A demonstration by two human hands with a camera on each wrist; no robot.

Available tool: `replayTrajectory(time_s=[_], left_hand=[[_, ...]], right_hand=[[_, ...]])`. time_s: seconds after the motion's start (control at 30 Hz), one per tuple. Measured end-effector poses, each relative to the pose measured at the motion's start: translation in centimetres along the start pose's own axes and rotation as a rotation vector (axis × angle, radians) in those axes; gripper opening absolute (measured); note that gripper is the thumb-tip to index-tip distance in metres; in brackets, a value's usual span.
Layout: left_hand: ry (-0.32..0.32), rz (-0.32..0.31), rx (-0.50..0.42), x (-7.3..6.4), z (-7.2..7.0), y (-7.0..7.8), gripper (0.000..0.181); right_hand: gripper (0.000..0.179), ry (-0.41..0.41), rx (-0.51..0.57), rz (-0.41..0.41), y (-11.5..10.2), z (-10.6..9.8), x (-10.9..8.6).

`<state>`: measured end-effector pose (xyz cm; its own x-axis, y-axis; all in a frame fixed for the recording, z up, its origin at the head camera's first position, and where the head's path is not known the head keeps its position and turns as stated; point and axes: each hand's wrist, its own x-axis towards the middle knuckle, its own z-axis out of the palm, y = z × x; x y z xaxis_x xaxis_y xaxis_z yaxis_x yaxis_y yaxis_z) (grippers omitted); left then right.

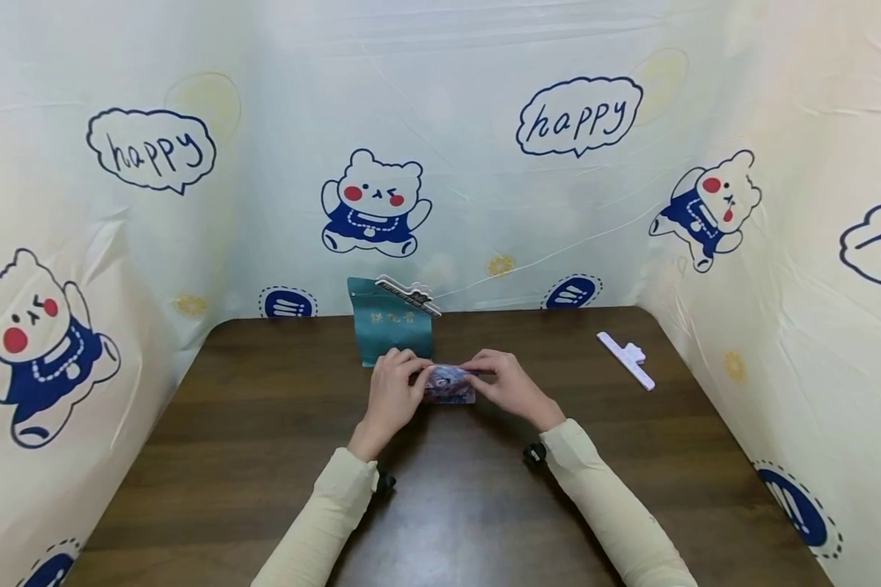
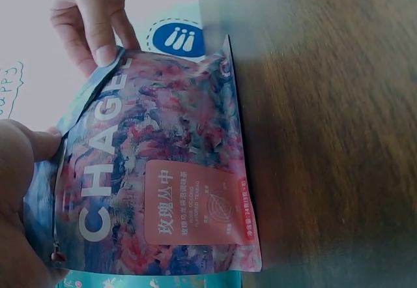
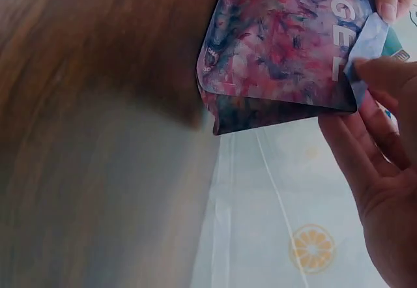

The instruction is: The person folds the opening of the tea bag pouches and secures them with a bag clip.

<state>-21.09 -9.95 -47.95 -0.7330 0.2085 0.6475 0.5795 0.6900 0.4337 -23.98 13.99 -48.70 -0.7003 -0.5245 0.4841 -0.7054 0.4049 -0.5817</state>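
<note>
A pink, blue and purple tea bag pouch stands on the wooden table between my two hands, its top edge folded over. CHAGEE lettering runs along its front in the left wrist view. My left hand pinches the folded top at one end, thumb on the near side. At the other end my right hand pinches the same fold between thumb and fingers, as the right wrist view also shows. Behind the left hand stands a teal pouch with a clip slanting across its top right corner.
A white bar-shaped sealing clip lies on the right side of the table. Printed curtain cloth hangs around the table's back and sides.
</note>
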Motion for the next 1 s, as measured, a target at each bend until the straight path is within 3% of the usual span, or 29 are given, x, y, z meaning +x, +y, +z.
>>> replayTrajectory(time_s=[0.37,0.7,1.0], left_hand=[[0.009,0.029,0.018,0.0,0.12,0.06,0.012],[0.015,0.037,0.026,-0.11,0.33,-0.03,0.01],[0.006,0.042,0.038,-0.03,0.28,-0.26,0.012]], right_hand=[[0.022,0.031,-0.057,-0.119,0.85,0.25,-0.01],[0.032,-0.048,-0.06,-0.095,0.39,-0.5,0.11],[0.03,-0.047,-0.041,-0.083,0.71,-0.49,0.27]])
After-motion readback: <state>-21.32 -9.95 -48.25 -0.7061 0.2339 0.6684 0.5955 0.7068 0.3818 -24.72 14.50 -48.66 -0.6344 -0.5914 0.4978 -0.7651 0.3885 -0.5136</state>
